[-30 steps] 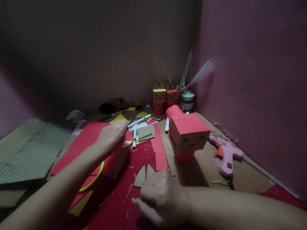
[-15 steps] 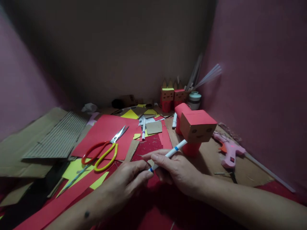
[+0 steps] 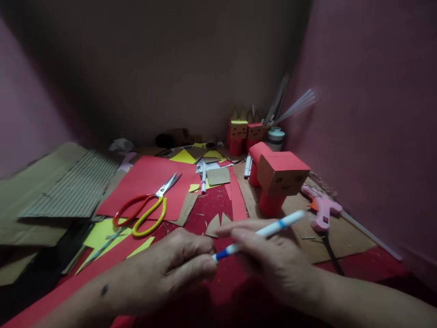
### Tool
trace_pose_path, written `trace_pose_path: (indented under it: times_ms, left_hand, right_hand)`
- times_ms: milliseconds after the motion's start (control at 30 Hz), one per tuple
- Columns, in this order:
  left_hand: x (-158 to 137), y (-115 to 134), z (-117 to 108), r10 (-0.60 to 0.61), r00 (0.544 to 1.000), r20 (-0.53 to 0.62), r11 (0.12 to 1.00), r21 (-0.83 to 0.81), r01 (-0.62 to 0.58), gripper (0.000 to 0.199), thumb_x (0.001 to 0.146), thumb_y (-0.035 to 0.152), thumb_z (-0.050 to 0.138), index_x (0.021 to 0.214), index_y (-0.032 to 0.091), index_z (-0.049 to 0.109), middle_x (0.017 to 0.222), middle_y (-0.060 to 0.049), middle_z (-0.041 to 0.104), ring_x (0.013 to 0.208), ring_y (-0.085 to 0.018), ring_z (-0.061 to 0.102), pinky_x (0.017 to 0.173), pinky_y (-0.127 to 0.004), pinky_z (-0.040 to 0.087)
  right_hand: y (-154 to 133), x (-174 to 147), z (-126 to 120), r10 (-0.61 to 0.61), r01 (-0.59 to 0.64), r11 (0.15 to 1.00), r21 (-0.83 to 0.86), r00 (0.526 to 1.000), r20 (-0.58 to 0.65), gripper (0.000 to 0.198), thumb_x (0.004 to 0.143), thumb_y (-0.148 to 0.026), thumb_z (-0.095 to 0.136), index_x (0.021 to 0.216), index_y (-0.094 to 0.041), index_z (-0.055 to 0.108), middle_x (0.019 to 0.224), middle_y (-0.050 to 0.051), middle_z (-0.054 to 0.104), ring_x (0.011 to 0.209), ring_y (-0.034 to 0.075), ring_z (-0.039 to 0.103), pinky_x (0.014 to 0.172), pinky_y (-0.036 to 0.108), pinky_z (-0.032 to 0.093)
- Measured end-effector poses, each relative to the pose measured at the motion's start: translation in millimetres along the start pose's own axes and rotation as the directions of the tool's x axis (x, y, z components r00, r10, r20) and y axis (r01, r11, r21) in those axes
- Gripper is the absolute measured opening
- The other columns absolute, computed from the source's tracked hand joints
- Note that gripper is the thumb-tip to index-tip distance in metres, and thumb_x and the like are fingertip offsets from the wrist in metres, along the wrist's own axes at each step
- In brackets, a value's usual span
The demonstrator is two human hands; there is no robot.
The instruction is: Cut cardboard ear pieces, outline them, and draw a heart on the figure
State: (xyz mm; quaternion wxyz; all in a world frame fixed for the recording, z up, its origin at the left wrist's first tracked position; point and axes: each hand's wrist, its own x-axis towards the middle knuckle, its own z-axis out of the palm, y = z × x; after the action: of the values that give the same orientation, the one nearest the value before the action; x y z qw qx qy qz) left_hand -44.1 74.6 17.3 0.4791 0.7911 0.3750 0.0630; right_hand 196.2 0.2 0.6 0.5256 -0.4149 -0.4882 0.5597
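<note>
My right hand [image 3: 273,259] grips a white marker [image 3: 287,222] with a blue band, its rear end pointing up and right. My left hand [image 3: 184,262] is closed, thumb and finger pinching the white cap [image 3: 215,258] at the marker's lower end. A dark blue section shows between cap and barrel. Just beyond my fingers are two pointed cardboard pieces [image 3: 218,224], partly hidden by my right fingers. Past my right hand stands a box-headed figure [image 3: 283,177] of cardboard and red paper, with a drawn face.
Scissors [image 3: 150,209] with red and yellow handles lie on red paper [image 3: 143,182]. A pink glue gun [image 3: 322,212] rests at right on cardboard. Corrugated cardboard [image 3: 64,187] is stacked at left. Another marker [image 3: 204,177] lies ahead. Two finished-looking figures [image 3: 239,136] stand near the wall.
My right hand has moved right and slightly down with the marker, exposing the dark blue section near the cap. The pointed cardboard pieces have come into clearer view.
</note>
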Motion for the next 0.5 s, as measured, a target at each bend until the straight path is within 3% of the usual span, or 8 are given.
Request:
trace_pose_path:
  times_ms: [67,133,167,200,267,300,400,500]
  left_hand:
    - [-4,-10,-7,-0.060,0.997,0.054,0.997,-0.041,0.062,0.056,0.093,0.077,0.064,0.073,0.025,0.062,0.070,-0.002,0.065,0.063,-0.017,0.056,0.055,-0.026,0.048]
    - [-2,-20,-18,-0.102,0.992,0.072,0.993,-0.052,0.105,0.057,0.094,0.075,0.058,0.070,0.024,0.060,0.062,-0.001,0.059,0.049,-0.014,0.050,0.044,-0.025,0.039]
    - [2,-23,-24,-0.102,0.993,0.051,0.994,-0.045,0.104,0.054,0.095,0.074,0.056,0.078,0.023,0.065,0.063,0.000,0.058,0.047,-0.014,0.050,0.043,-0.026,0.039]
    - [7,-25,-29,-0.086,0.996,0.010,0.996,-0.025,0.086,0.053,0.096,0.072,0.053,0.092,0.023,0.071,0.061,0.003,0.054,0.046,-0.014,0.048,0.044,-0.026,0.038]
    - [17,-24,-35,-0.029,0.997,-0.077,0.998,0.046,0.033,0.053,0.099,0.068,0.047,0.111,0.023,0.072,0.058,0.007,0.045,0.045,-0.014,0.041,0.042,-0.025,0.033]
    - [22,-22,-35,0.002,0.995,-0.102,0.995,0.100,0.008,0.048,0.100,0.064,0.046,0.107,0.023,0.071,0.059,0.006,0.046,0.047,-0.014,0.042,0.044,-0.026,0.035]
    - [34,-16,-21,0.130,0.981,-0.144,0.947,0.310,-0.080,0.034,0.103,0.046,0.044,0.094,0.023,0.068,0.072,-0.001,0.061,0.061,-0.018,0.056,0.058,-0.029,0.046]
    - [42,-19,4,0.270,0.955,-0.119,0.837,0.520,-0.172,0.032,0.100,0.026,0.046,0.114,0.021,0.074,0.100,-0.009,0.074,0.084,-0.025,0.070,0.073,-0.035,0.053]
  right_hand:
    - [-12,-11,-10,-0.100,0.100,0.995,-0.012,0.978,-0.184,0.032,0.104,-0.049,0.073,0.107,-0.025,0.093,0.058,-0.003,0.052,0.051,0.012,0.039,0.045,0.025,0.031]
    - [-19,-17,-16,-0.097,0.091,0.995,-0.050,0.985,-0.145,0.025,0.102,-0.047,0.079,0.107,-0.027,0.093,0.059,-0.001,0.057,0.052,0.015,0.047,0.045,0.027,0.036]
    - [-20,-18,-18,-0.079,0.077,0.991,-0.108,0.997,-0.019,0.025,0.103,-0.046,0.079,0.111,-0.027,0.093,0.063,0.001,0.063,0.054,0.015,0.052,0.046,0.027,0.039]
    - [-19,-17,-18,-0.063,0.067,0.987,-0.143,0.997,0.033,0.025,0.105,-0.044,0.077,0.116,-0.028,0.092,0.065,0.000,0.065,0.055,0.015,0.053,0.048,0.026,0.040]
    - [-13,-9,-17,-0.109,0.100,0.989,-0.108,0.991,-0.080,0.021,0.108,-0.042,0.072,0.108,-0.026,0.087,0.066,-0.002,0.064,0.055,0.012,0.053,0.049,0.024,0.040]
    - [-9,-3,-17,-0.114,0.093,0.986,-0.135,0.981,-0.160,0.021,0.106,-0.041,0.075,0.096,-0.024,0.082,0.069,-0.002,0.066,0.057,0.012,0.053,0.051,0.023,0.042]
    - [4,16,-20,-0.125,0.075,0.941,-0.331,0.983,-0.133,0.024,0.100,-0.039,0.078,0.085,-0.021,0.073,0.069,-0.003,0.065,0.060,0.012,0.054,0.051,0.023,0.039]
    - [13,28,-23,-0.144,0.098,0.880,-0.464,0.988,-0.064,0.012,0.094,-0.031,0.075,0.093,-0.020,0.074,0.078,0.001,0.074,0.069,0.015,0.064,0.060,0.026,0.047]
